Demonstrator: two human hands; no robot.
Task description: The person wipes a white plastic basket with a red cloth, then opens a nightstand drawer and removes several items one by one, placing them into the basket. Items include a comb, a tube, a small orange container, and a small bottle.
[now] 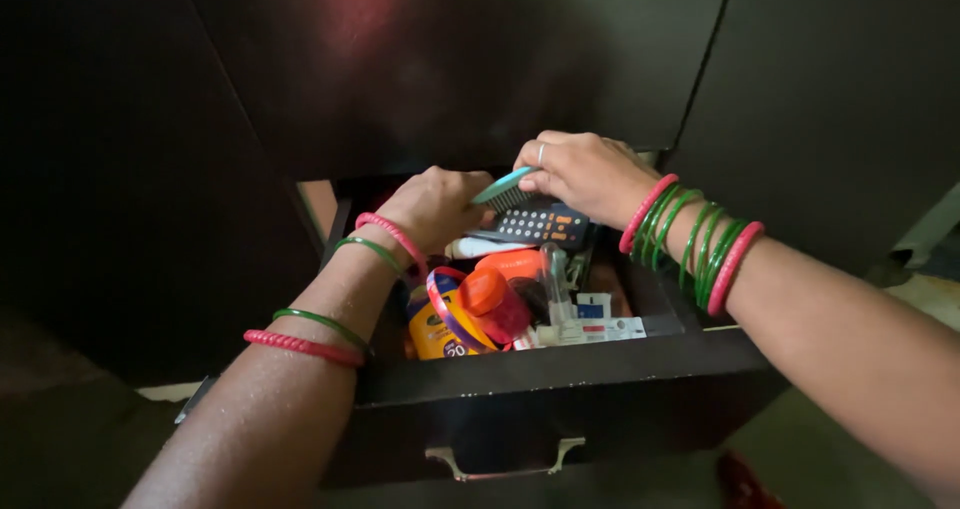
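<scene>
R hand (590, 174) pinches teal comb (503, 189) over remote (540, 225) at drawer (560, 369) rear. L hand (435, 207) curled inside drawer; grip can't tell. Orange bottle (495, 304) near front.

Teal comb (503, 190) over cluttered drawer (560, 369)

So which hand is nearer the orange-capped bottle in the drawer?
Left. The left hand is just above and behind the orange-capped bottle, inside the open drawer. The right hand is farther back and to the right, gripping a teal comb.
</scene>
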